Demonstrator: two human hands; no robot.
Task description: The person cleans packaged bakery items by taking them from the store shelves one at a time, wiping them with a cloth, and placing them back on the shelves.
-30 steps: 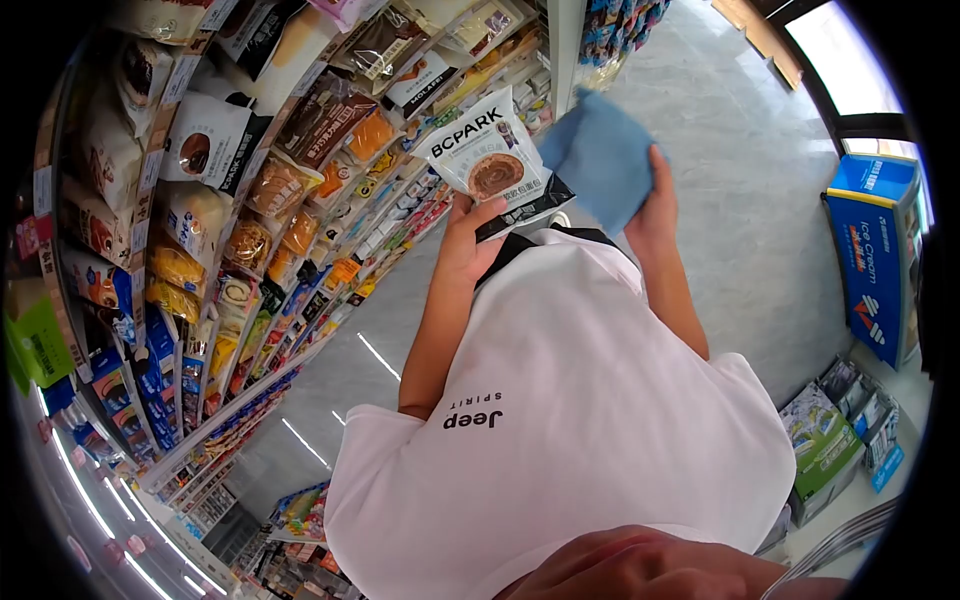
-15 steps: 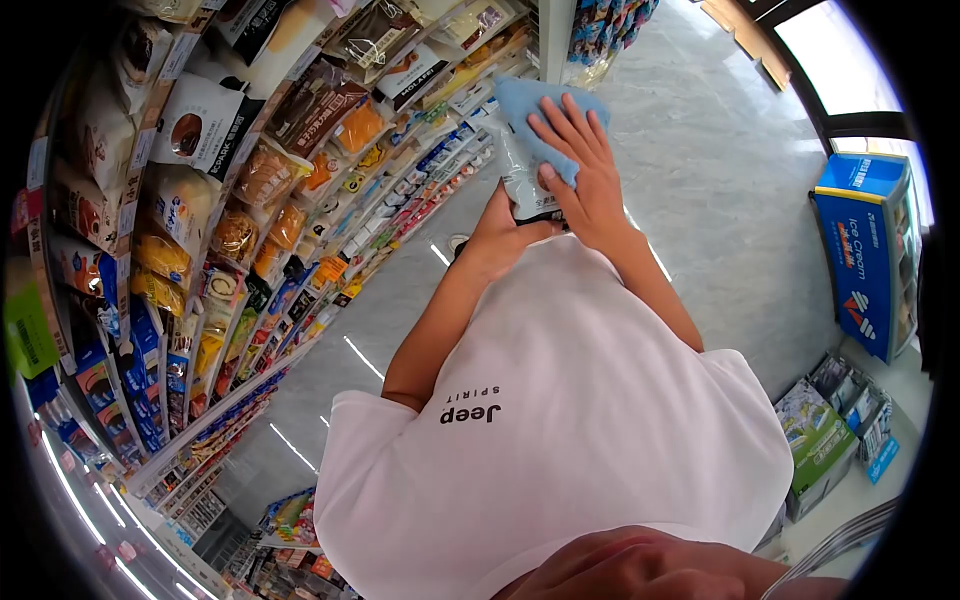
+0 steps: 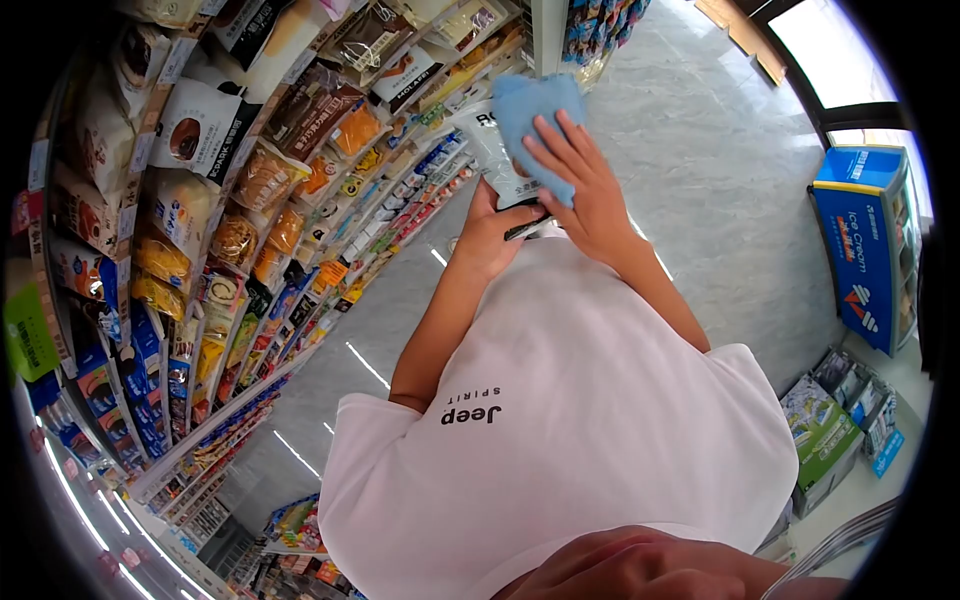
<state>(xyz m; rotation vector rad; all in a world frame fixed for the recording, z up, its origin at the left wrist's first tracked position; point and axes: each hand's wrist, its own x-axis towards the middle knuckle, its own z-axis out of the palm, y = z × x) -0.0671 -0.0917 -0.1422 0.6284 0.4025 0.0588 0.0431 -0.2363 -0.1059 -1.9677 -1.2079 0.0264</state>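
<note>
My left hand (image 3: pixel 489 236) is closed on the lower end of a white and black snack bag (image 3: pixel 490 152), its thumb lying across the black strip. Against the front of the bag lies a light blue cloth (image 3: pixel 533 105). My right hand (image 3: pixel 590 190) holds this cloth flat to the bag, fingers extended over it and thumb near its lower corner. Part of the bag's print is covered by the cloth.
A shelf rack on the left carries packaged breads (image 3: pixel 180 205) and several rows of small snack packs. On the right stand a blue ice cream freezer (image 3: pixel 855 250) and a green box (image 3: pixel 822 440). Grey floor (image 3: pixel 720 200) lies beyond my hands.
The bag and my left hand have shifted slightly left, and the bag's printed front shows more. The cloth has turned and spreads flatter over the bag under my right hand.
</note>
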